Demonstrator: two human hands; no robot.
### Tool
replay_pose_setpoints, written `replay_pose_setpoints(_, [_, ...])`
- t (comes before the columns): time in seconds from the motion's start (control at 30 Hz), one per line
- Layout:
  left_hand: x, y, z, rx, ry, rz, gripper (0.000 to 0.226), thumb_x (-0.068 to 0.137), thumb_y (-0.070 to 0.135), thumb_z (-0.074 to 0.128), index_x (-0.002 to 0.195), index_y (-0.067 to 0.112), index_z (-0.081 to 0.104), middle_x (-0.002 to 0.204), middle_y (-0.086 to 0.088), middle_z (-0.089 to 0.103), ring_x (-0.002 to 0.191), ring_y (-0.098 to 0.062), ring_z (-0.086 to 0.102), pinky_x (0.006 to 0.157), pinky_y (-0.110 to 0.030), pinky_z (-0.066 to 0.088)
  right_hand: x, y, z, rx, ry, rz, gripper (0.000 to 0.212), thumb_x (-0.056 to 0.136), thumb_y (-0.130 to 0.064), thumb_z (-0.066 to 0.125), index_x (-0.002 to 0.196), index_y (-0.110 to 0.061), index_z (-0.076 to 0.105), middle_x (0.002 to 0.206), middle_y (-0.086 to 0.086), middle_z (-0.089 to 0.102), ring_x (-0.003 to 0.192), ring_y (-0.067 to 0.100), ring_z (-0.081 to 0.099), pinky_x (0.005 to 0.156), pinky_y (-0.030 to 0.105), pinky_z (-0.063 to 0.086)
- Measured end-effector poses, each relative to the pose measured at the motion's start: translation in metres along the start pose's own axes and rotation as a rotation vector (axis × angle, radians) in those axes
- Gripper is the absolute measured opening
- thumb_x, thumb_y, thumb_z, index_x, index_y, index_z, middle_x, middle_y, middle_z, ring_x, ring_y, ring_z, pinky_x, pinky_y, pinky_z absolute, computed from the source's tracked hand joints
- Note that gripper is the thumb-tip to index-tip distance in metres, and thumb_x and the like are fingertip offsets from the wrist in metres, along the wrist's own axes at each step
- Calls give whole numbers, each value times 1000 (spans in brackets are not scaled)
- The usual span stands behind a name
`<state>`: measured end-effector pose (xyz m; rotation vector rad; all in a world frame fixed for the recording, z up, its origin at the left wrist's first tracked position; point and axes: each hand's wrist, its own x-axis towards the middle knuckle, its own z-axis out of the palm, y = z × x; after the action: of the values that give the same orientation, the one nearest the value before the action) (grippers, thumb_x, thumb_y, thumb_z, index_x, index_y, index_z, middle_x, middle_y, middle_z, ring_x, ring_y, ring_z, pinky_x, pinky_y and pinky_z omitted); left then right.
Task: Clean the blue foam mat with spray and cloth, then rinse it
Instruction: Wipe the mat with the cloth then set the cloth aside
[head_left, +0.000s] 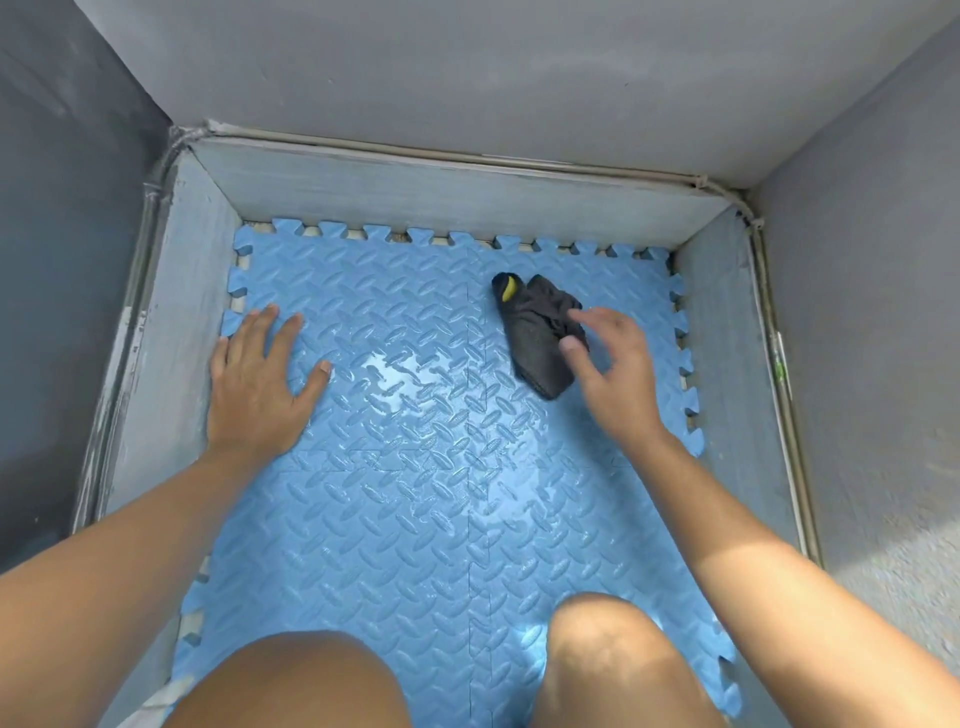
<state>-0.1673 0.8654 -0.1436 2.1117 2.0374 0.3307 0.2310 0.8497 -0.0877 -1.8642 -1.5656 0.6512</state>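
The blue foam mat of interlocking tiles covers the floor of a grey walled recess; a wet, glossy patch shines near its middle. A crumpled dark grey cloth with a yellow mark lies on the mat at the far right. My right hand hovers over the cloth's right edge with fingers spread, holding nothing. Pressed flat on the mat near its left edge is my left hand, palm down, fingers apart. No spray bottle is in view.
Low grey walls box the mat in at the back, left and right. A thin pipe runs along the right rim. My two bare knees rest on the mat's near edge.
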Motion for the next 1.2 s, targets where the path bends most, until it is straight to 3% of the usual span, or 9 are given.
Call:
replay_pose_setpoints(0.1, [1,2,0,-3,-9,-9,68,96,57,44,152,19,44,163,-9,35,153,-29,27,123,-51,18,10,8,19,-341,-290,-242,51,96,-49,59,143,-31,53,152,1,41,141,25,33,116,44,30])
replay_pose_setpoints(0.3, [1,0,0,-1,-20,-13,63,99,53,52,152,20,43,164,-6,33,154,-26,25,124,-49,17,53,-22,89,-386,60,-65,41,97,-38,56,134,-19,62,130,10,53,117,31,46,98,45,43])
replay_pose_setpoints(0.4, [-1,-1,-1,3,-10,-8,60,101,50,51,152,20,43,164,-6,34,154,-27,27,124,-49,18,53,-70,139,-309,62,-59,41,96,-33,59,133,-17,62,120,9,54,108,29,49,92,40,46])
replay_pose_setpoints(0.6, [0,-1,-1,10,23,14,55,102,44,44,150,17,47,161,-10,39,150,-30,33,120,-51,25,-46,-87,139,-210,-410,-677,37,96,-30,61,131,-19,64,113,9,55,95,26,51,85,37,47])
replay_pose_setpoints(0.73, [1,-3,-2,3,33,19,54,102,42,45,149,16,47,160,-11,39,150,-30,34,120,-52,25,-88,-24,71,-279,-579,-821,35,102,-31,54,135,-20,62,117,9,57,95,26,54,87,35,48])
replay_pose_setpoints(0.83, [0,-2,-1,-1,16,10,56,101,44,46,151,18,45,161,-10,38,152,-30,31,122,-52,22,-60,24,23,-385,-407,-684,32,102,-27,55,131,-20,64,114,8,58,98,27,55,85,41,50])
replay_pose_setpoints(1.03, [0,-1,0,-14,24,-4,55,101,44,46,150,19,46,161,-9,38,152,-29,31,121,-51,21,25,70,-14,-445,110,38,39,98,-28,55,134,-13,60,123,17,53,115,34,51,97,44,47])
replay_pose_setpoints(1.13, [2,0,2,-27,19,-19,51,103,41,48,149,19,47,162,-8,38,152,-29,31,122,-52,21,41,36,14,-402,150,157,40,98,-30,54,135,-15,59,127,14,52,117,30,50,98,40,47])
replay_pose_setpoints(1.2, [1,-2,3,-18,21,-15,50,104,40,48,150,19,47,162,-8,38,152,-29,31,122,-52,21,28,5,38,-363,78,82,40,98,-32,55,136,-17,59,126,9,53,116,27,50,94,38,47])
